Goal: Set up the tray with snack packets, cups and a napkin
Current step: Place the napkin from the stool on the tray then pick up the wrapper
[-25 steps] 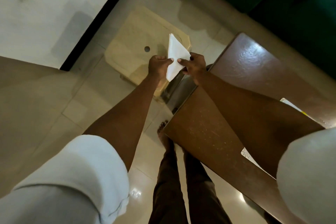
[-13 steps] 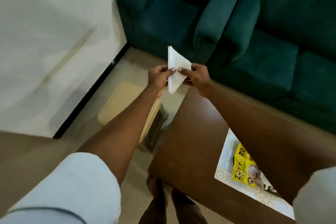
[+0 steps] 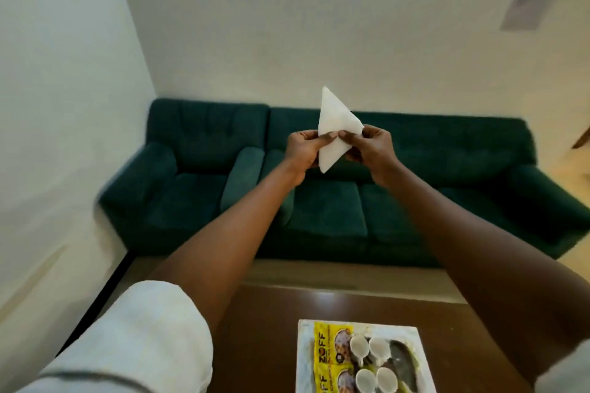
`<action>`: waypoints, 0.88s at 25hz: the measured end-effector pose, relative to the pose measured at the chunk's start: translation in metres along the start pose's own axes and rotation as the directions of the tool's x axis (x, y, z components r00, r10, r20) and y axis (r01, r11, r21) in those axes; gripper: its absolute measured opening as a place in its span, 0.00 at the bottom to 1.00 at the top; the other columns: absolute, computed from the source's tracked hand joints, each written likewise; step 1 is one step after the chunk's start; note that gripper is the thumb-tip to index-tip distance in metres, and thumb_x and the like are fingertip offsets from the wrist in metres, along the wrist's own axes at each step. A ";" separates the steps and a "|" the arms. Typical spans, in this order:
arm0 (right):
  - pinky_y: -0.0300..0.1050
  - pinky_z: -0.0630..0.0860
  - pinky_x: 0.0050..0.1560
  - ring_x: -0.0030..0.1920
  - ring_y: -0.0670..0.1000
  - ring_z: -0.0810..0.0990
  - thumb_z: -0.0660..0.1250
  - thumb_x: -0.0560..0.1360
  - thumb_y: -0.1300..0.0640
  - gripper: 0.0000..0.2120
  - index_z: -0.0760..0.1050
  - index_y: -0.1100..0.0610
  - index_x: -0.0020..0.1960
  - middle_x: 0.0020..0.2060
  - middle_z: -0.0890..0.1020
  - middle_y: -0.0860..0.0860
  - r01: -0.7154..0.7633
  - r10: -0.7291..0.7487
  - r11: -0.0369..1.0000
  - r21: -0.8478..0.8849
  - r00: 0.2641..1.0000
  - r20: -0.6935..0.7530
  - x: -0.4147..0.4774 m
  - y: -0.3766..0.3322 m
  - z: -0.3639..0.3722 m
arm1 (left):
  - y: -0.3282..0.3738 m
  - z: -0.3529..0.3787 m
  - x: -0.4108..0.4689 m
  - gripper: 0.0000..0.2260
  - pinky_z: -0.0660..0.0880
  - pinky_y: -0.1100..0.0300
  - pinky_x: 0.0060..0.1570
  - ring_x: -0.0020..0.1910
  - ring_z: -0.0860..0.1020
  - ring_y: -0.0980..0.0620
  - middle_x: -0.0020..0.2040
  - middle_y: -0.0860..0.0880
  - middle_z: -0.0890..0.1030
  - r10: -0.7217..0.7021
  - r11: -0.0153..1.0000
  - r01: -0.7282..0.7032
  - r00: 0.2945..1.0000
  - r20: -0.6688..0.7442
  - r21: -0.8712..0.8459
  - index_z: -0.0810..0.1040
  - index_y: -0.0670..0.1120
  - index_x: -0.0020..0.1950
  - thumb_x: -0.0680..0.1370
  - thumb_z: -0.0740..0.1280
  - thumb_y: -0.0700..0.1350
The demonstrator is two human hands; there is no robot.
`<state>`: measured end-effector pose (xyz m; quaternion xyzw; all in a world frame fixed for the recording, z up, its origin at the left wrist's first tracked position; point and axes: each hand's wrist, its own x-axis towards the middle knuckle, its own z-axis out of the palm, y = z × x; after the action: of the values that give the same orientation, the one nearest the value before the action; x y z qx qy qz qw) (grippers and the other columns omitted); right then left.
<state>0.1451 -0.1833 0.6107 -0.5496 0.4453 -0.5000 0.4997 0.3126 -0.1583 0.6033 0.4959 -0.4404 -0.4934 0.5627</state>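
Now the napkin (image 3: 335,134) is a white folded triangle, one sharp corner pointing up and another down, its faces flat and creased along the middle. It hangs in the air beyond the far edge of the surface (image 3: 255,344), in front of the green sofa (image 3: 319,217). Each grip is clamped on it: the left hand (image 3: 301,150) pinches its left side between thumb and fingertips, and the right hand (image 3: 372,147) pinches its right side the same way, the two thumbs almost meeting at the fold.

Half a second ago the view looked lower, taking in the floor and only the tray's corner with a yellow packet; now it has lifted, so the whole sofa and the pale wall behind it show. The pinch on the napkin is unchanged. More of the tray (image 3: 301,357) has come into sight near the near edge of the surface, with yellow snack packets (image 3: 324,348) along its left side and four white cups (image 3: 359,346) beside them.

The tray's near part is cut off by the bottom of the view, and the lower packet with it. A dark patch right of the cups is too blurred to name. The fingers behind the napkin are hidden by the paper, and the white sleeve (image 3: 143,338) covers the left near corner of the surface – the right arm covers the right one
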 end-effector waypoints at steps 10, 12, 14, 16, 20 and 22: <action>0.55 0.85 0.58 0.59 0.62 0.86 0.78 0.74 0.46 0.28 0.78 0.63 0.65 0.56 0.87 0.59 0.004 -0.006 0.999 0.052 1.000 0.028 0.009 -0.078 -0.282 | 0.035 0.254 0.012 0.18 0.83 0.53 0.44 0.58 0.84 0.42 0.60 0.41 0.85 0.081 0.996 -0.079 0.996 0.033 -0.047 0.81 0.39 0.63 0.76 0.76 0.45; 0.51 0.86 0.55 0.58 0.61 0.87 0.79 0.74 0.46 0.28 0.79 0.64 0.64 0.57 0.86 0.61 -0.003 0.001 0.998 0.068 0.999 0.035 0.012 -0.077 -0.302 | 0.039 0.272 0.015 0.18 0.83 0.52 0.43 0.59 0.83 0.41 0.60 0.41 0.85 0.084 0.996 -0.082 0.995 0.056 -0.039 0.81 0.40 0.64 0.77 0.76 0.45; 0.50 0.86 0.55 0.56 0.60 0.88 0.79 0.74 0.47 0.27 0.79 0.65 0.64 0.57 0.87 0.61 0.000 -0.003 0.998 0.069 0.999 0.048 0.012 -0.075 -0.311 | 0.040 0.283 0.019 0.18 0.83 0.52 0.43 0.59 0.84 0.41 0.61 0.41 0.85 0.082 0.996 -0.080 0.994 0.074 -0.028 0.81 0.40 0.65 0.77 0.75 0.45; 0.53 0.85 0.57 0.56 0.59 0.88 0.78 0.75 0.49 0.26 0.78 0.66 0.64 0.56 0.87 0.60 0.026 -0.029 0.998 0.063 0.998 0.051 0.010 -0.073 -0.314 | 0.038 0.292 0.020 0.19 0.84 0.51 0.44 0.57 0.84 0.42 0.61 0.41 0.85 0.080 0.997 -0.081 0.993 0.086 0.002 0.80 0.39 0.67 0.77 0.75 0.43; 0.56 0.85 0.56 0.55 0.60 0.88 0.79 0.74 0.58 0.20 0.79 0.66 0.61 0.55 0.87 0.60 0.037 -0.039 0.991 0.125 0.999 0.007 0.012 -0.059 -0.309 | 0.021 0.301 0.022 0.19 0.85 0.47 0.49 0.56 0.85 0.40 0.61 0.38 0.84 0.060 0.998 -0.057 0.992 0.107 -0.035 0.80 0.37 0.67 0.77 0.75 0.40; 0.55 0.86 0.51 0.52 0.58 0.89 0.80 0.72 0.62 0.17 0.79 0.65 0.57 0.53 0.87 0.59 0.010 -0.006 0.992 0.126 1.000 -0.027 0.013 -0.034 -0.309 | -0.002 0.298 0.017 0.18 0.84 0.43 0.53 0.57 0.85 0.40 0.59 0.39 0.85 0.002 1.000 0.001 0.994 0.113 -0.025 0.81 0.38 0.65 0.76 0.76 0.42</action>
<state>-0.1615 -0.2252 0.6462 -0.5120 0.4171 -0.5363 0.5256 0.0213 -0.2119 0.6372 0.4598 -0.4655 -0.5260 0.5433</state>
